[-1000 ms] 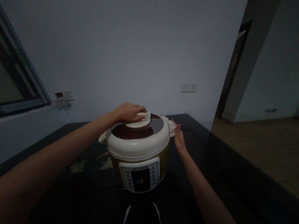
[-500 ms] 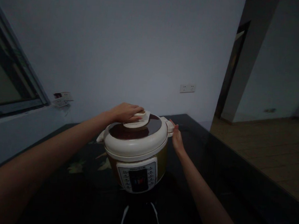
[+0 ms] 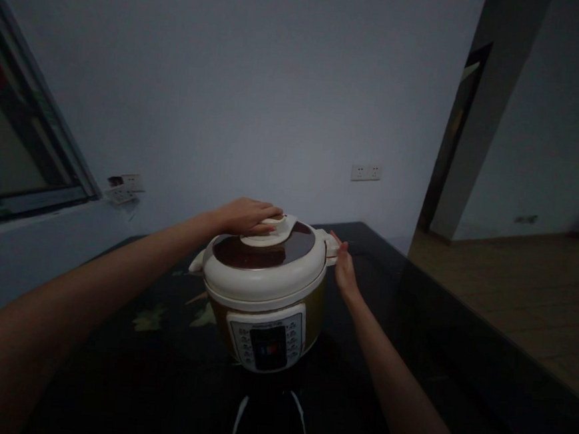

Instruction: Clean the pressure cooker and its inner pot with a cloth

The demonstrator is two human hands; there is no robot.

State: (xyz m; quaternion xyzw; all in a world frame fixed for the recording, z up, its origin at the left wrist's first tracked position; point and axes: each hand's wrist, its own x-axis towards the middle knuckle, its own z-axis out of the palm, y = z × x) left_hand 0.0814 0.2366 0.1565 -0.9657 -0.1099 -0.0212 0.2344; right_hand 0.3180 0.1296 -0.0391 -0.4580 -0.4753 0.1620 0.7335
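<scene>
cooker [image 3: 259, 285] on table [image 3: 379, 284], left hand [image 3: 246, 216] fingers curled round lid handle [image 3: 266, 240], right hand [image 3: 345, 272] fingers pinching side handle [image 3: 332, 247]

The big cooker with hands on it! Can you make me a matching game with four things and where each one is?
Things:
1. Left hand
2. Right hand
3. Button panel
4. Double socket

Places:
A. On the front of the cooker
B. At the side handle
C. On the wall
D. On the lid handle

Right pairs: 1-D, 2-B, 3-A, 4-C
</scene>
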